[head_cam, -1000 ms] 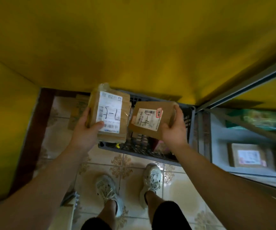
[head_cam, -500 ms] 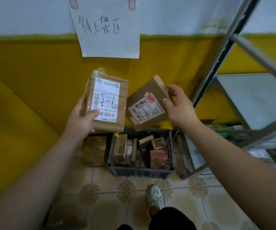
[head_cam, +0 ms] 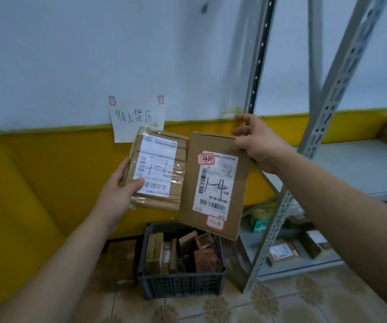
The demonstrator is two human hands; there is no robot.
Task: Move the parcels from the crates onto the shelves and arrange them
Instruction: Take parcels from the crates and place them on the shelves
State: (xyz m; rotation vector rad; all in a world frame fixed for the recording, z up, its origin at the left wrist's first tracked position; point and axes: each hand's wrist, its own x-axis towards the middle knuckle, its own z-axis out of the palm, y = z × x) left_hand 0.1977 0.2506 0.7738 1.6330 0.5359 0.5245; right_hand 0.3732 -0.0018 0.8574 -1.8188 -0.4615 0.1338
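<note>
Lifted higher: left hand [head_cam: 115, 197] grips film-wrapped parcel [head_cam: 157, 169]; right hand [head_cam: 257, 143] pinches box [head_cam: 215, 183] handwritten "1-4".

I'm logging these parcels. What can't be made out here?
Head view, taped parcel: small label print blurred; left hand thumb covers a label corner.
Head view, cardboard box: top right corner hidden under right hand.
Head view, crate: parcels packed edge-on, labels unseen.
Head view, lower-shelf parcels: blurred, labels unreadable.
</note>
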